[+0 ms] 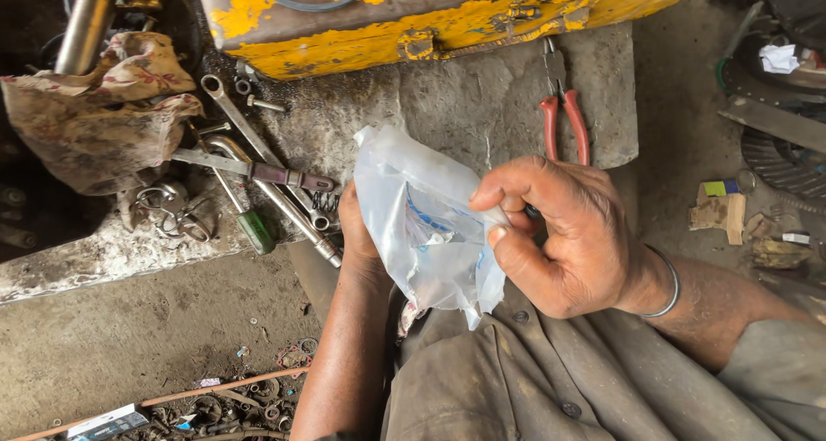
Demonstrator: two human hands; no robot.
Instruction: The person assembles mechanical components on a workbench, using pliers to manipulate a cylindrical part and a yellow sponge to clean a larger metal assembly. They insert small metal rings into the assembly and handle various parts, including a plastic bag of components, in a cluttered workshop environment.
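I hold a clear plastic bag (422, 226) with a white and blue packet inside, above my lap. My left hand (357, 230) is mostly hidden behind the bag and grips it from the back. My right hand (559, 234) pinches the bag's right edge between thumb and forefinger; a metal bangle sits on that wrist.
Red-handled pliers (564, 118) lie on the concrete slab (482, 97) beyond my hands. Several wrenches (245, 131) and a green-handled screwdriver (254, 228) lie at the left beside a dirty patterned rag (103, 114). A worn yellow metal box (413, 15) stands at the back. Small scrap parts litter the floor.
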